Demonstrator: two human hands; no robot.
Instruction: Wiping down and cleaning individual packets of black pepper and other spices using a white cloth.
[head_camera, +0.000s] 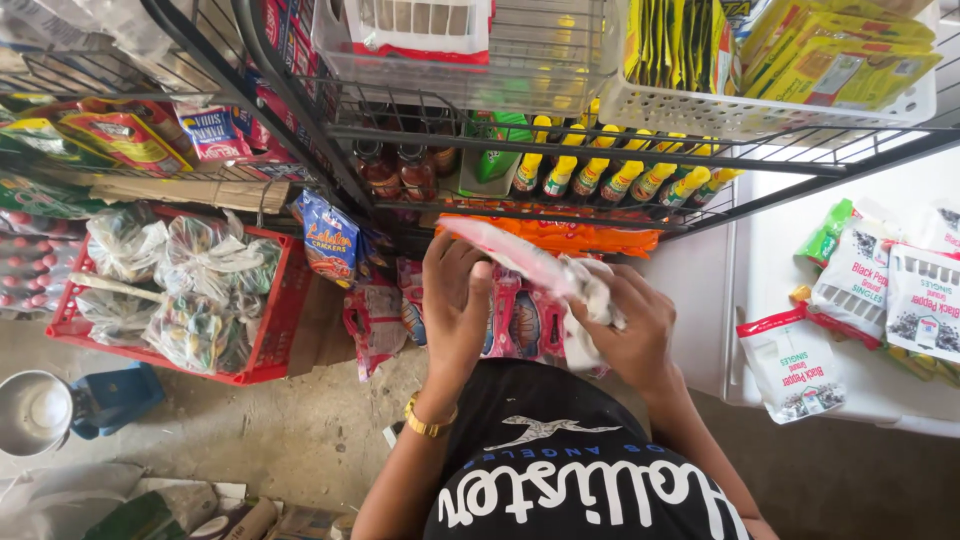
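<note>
My left hand (455, 305), with a gold bracelet at the wrist, grips one end of a pink and white strip of small sachets (520, 258). My right hand (625, 325) holds the other, bunched white end of the same strip. Both hands are close together in front of a black wire rack (560, 140). Hanging snack packets (520, 325) are just behind and below the hands.
The rack holds yellow-capped bottles (620, 175), dark sauce bottles (400, 170) and a white basket of yellow packets (800, 60). A red crate (275, 320) of clear bagged goods stands at left, a blue scale with a metal bowl (60, 410) on the floor. White sachet packs (880, 290) lie on a white surface at right.
</note>
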